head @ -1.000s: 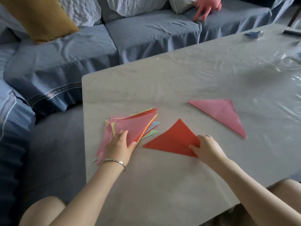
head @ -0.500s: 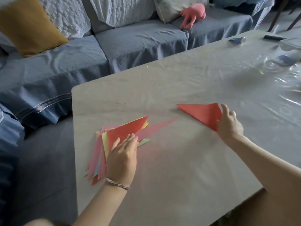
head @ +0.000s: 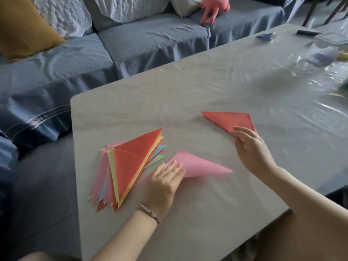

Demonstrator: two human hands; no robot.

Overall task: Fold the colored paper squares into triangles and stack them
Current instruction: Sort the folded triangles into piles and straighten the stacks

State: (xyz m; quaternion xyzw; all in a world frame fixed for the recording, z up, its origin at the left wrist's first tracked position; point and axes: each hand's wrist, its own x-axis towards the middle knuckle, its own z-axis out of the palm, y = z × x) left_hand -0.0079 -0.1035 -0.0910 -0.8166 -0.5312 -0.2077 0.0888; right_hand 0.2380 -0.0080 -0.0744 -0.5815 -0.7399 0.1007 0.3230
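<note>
A pink sheet (head: 199, 166) is pinned flat to the table (head: 188, 95) just right of the fanned pile of colored paper (head: 130, 162), under the straight, spread fingers of the left hand (head: 163, 183). Nothing is gripped; the paper is only pressed, probably so that such a thin, slippery sheet can be slid clear for folding. Its outline is blurred, though 1 sharp point shows. Well right of the pile and farther back, a red triangle (head: 226, 120) is laid over more folded paper, with layered edges showing at 1 corner; this is judged to be the finished stack. Its near corner is touched by the loosely open fingers of the right hand (head: 252, 149), apparently to square it. The pile's sheets are matte and crisp-edged. The table is covered with glossy, wrinkled clear film.
</note>
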